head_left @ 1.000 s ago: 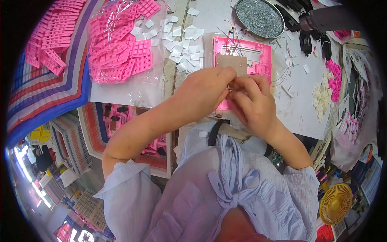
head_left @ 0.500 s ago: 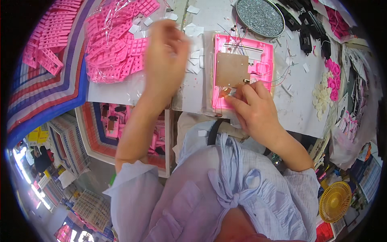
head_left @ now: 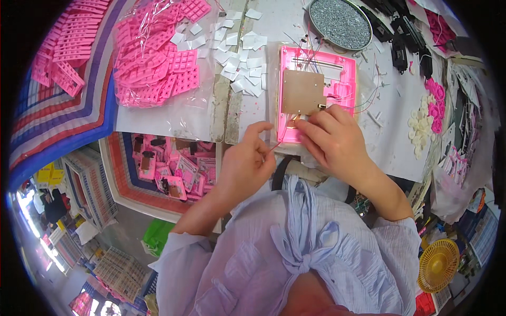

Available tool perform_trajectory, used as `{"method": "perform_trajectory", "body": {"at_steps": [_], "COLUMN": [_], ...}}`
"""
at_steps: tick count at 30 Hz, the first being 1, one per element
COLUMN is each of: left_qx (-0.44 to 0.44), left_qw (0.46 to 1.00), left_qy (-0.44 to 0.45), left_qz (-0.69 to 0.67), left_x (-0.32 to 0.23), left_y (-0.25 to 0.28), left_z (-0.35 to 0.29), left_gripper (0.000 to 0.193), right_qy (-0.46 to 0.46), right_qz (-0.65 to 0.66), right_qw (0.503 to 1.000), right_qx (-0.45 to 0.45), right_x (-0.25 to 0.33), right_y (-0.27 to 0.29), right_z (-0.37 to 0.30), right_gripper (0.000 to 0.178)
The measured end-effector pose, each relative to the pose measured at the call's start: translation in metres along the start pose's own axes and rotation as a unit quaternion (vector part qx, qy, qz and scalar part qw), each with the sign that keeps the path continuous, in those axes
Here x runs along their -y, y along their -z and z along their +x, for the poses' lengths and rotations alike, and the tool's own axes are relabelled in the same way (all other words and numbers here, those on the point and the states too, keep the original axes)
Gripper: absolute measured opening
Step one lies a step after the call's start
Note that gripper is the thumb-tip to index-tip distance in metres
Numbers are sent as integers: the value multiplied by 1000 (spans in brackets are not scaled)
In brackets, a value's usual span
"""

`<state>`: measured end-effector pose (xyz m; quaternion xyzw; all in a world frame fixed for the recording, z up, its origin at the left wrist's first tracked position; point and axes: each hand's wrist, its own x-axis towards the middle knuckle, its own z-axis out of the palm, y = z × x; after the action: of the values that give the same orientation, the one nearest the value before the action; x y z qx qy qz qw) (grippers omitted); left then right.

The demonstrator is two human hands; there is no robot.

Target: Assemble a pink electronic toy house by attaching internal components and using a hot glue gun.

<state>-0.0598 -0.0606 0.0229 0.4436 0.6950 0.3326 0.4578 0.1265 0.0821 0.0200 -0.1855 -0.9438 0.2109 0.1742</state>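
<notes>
A pink plastic housing (head_left: pixel 345 66) lies open on the table in front of me, with a brown circuit board (head_left: pixel 304 90) inside and thin coloured wires around it. At the housing's near left corner, the thumb and forefinger of my left hand (head_left: pixel 246 164) pinch the end of a thin red wire (head_left: pixel 277 146). My right hand (head_left: pixel 337 141) reaches over the housing's near right side. Its bent fingers close together just below the board, by a small brownish part (head_left: pixel 293 122); what they hold is hidden.
A clear bag of pink keypad pieces (head_left: pixel 153 66) and scattered white squares (head_left: pixel 247 66) lie to the left. A round tray of screws (head_left: pixel 341 23) stands behind the housing, black parts (head_left: pixel 403 37) beyond it. Below the table edge, a lined crate (head_left: pixel 126 179) holds pink assemblies.
My left hand has swung down from above the white squares to the housing's near left corner and now pinches the red wire. My right hand stays at the housing, its fingers slightly shifted.
</notes>
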Motion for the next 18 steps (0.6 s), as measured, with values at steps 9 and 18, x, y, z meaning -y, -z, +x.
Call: {"method": "perform_trajectory", "body": {"at_steps": [9,18], "left_qx": [126,-18], "left_qw": [929,959], "left_qy": [-23,-283], "left_qz": [-348,11], "left_x": [-26,-20], "left_y": [45,40], "left_z": [61,77], "left_gripper": [29,19], "right_qy": [-22,11], "right_qz": [-87,19], "right_qw": [994,993], "right_qx": [58,116], "right_x": [12,0], "right_y": [-1,19], "right_z": [-5,-2], "right_gripper": [54,50]}}
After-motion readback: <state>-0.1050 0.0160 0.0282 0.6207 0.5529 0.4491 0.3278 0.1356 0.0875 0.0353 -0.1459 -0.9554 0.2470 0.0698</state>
